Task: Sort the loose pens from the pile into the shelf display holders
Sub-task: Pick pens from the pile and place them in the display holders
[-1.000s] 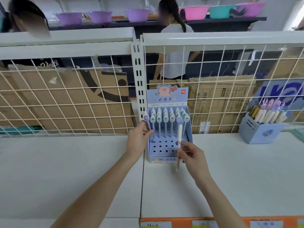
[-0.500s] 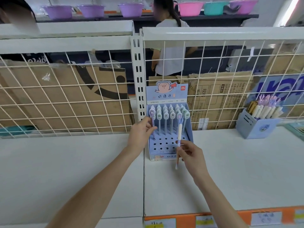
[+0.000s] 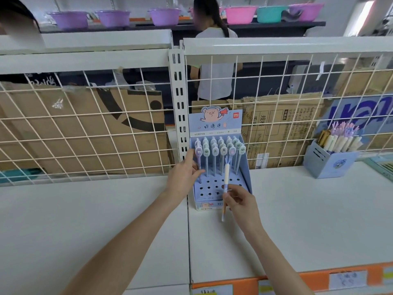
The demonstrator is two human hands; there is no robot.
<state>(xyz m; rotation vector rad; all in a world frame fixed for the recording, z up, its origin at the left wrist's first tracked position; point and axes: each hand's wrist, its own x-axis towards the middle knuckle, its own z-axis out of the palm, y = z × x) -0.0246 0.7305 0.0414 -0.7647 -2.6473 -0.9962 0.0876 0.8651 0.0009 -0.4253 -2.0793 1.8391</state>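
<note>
In front of the blue display holder (image 3: pixel 246 177), right hand (image 3: pixel 241 202) pinches a loose pen (image 3: pixel 226 177) near its lower half. Pen's long axis near vertical, antler-shaped top up, tip below the holder's front edge. Empty holes lie just behind and left of the shaft. Left hand (image 3: pixel 182 177) pinches the leftmost standing pen (image 3: pixel 199 162). Judgement: right hand is nearer the free holes; pen must rise before dropping in.

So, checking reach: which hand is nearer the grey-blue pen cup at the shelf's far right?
Right. The right hand is left of the grey-blue pen cup; the left hand lies further left.
</note>
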